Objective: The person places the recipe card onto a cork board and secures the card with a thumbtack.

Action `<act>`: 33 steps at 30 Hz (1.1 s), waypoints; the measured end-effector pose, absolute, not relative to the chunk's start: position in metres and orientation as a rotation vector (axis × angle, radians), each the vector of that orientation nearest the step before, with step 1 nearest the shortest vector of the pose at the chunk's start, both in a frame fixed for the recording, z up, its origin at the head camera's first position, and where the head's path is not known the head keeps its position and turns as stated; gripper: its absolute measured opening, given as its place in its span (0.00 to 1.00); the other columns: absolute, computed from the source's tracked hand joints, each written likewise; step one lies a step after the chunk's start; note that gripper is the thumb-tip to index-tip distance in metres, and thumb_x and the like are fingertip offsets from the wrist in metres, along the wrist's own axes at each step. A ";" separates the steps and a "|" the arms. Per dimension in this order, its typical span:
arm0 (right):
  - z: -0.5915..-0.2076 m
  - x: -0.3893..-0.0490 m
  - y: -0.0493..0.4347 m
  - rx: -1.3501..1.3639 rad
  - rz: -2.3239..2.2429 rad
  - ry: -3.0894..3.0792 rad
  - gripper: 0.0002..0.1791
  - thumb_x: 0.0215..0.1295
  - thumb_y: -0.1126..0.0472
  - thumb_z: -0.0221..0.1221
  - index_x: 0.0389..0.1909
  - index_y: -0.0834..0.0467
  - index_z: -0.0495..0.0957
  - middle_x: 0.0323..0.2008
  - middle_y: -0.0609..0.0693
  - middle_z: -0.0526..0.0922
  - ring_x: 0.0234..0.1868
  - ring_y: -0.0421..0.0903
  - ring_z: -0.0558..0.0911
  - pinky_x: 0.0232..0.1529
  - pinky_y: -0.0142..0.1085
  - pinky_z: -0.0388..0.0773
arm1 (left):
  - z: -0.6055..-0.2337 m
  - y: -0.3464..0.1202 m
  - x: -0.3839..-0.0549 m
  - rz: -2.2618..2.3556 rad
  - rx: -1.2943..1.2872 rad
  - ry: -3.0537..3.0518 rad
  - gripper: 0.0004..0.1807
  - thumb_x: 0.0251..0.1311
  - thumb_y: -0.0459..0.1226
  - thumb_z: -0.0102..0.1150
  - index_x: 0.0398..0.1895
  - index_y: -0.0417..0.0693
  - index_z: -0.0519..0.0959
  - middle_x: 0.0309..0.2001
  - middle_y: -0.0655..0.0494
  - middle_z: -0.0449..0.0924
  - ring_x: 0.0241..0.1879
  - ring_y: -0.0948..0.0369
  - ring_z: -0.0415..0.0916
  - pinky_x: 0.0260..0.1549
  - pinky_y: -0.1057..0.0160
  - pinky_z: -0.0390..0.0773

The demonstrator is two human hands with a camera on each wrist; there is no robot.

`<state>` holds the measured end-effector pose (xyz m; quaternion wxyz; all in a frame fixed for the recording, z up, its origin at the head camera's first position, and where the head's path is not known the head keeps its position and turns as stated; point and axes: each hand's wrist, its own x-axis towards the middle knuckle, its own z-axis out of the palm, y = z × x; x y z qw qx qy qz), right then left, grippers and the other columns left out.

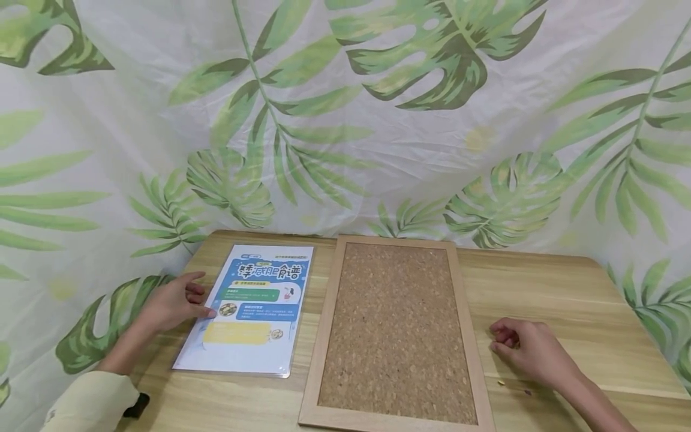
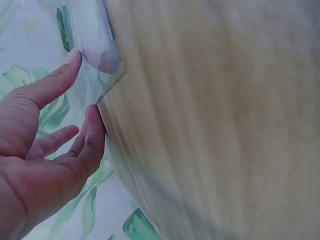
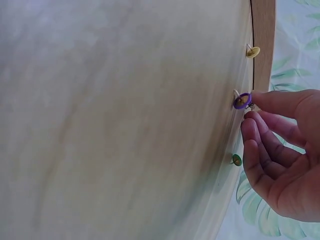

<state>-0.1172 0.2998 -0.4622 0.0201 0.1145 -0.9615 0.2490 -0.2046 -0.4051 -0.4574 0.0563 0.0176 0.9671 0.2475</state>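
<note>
A laminated sheet [image 1: 232, 357] with blue, green and yellow printed blocks lies on the table, left of a wood-framed cork board [image 1: 399, 330]. My left hand [image 1: 175, 303] is at the sheet's left edge, its thumb touching the plastic and its fingers loosely bent beside it. To the right of the board is my right hand [image 1: 531, 348]. Its thumb and fingertips pinch a tiny metallic thing [image 3: 251, 106], apparently a thumbtack, mostly hidden. Nearer the right wrist camera stand a yellow thumbtack [image 3: 252, 51], a purple thumbtack [image 3: 242, 101] and a green thumbtack [image 3: 236, 160].
The wooden table [image 1: 545, 285] meets a leaf-print cloth [image 1: 335, 132] hanging behind and at both sides. Beside the left sleeve [image 1: 92, 402] is a small black object [image 1: 137, 406]. The board reaches almost from the table's back edge to the bottom of the head view.
</note>
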 end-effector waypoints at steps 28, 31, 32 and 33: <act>-0.461 -0.114 0.299 0.363 0.774 -3.009 0.08 0.61 0.70 0.74 0.40 0.59 0.89 0.30 0.40 0.87 0.29 0.29 0.80 0.31 0.27 0.81 | -0.463 -0.382 -0.210 1.000 0.057 2.878 0.46 0.54 0.23 0.76 0.76 0.22 0.63 0.54 0.27 0.82 0.46 0.46 0.87 0.37 0.63 0.86; -0.462 -0.113 0.299 0.358 0.772 -3.008 0.08 0.60 0.70 0.74 0.40 0.59 0.89 0.30 0.40 0.87 0.29 0.29 0.80 0.31 0.27 0.81 | -0.462 -0.376 -0.210 0.995 0.104 2.908 0.45 0.54 0.23 0.76 0.74 0.22 0.65 0.51 0.29 0.84 0.44 0.48 0.87 0.35 0.65 0.85; -0.462 -0.113 0.299 0.356 0.772 -3.008 0.08 0.60 0.70 0.74 0.40 0.59 0.89 0.30 0.40 0.88 0.29 0.29 0.80 0.31 0.27 0.82 | -0.461 -0.374 -0.209 0.965 0.102 2.935 0.45 0.53 0.25 0.77 0.74 0.23 0.66 0.51 0.30 0.85 0.44 0.48 0.87 0.36 0.65 0.85; -0.462 -0.113 0.299 0.354 0.773 -3.008 0.09 0.60 0.70 0.74 0.40 0.59 0.89 0.30 0.40 0.88 0.29 0.29 0.80 0.31 0.27 0.82 | -0.460 -0.372 -0.209 0.943 0.095 2.955 0.45 0.53 0.27 0.78 0.73 0.23 0.67 0.51 0.30 0.85 0.45 0.46 0.87 0.37 0.64 0.85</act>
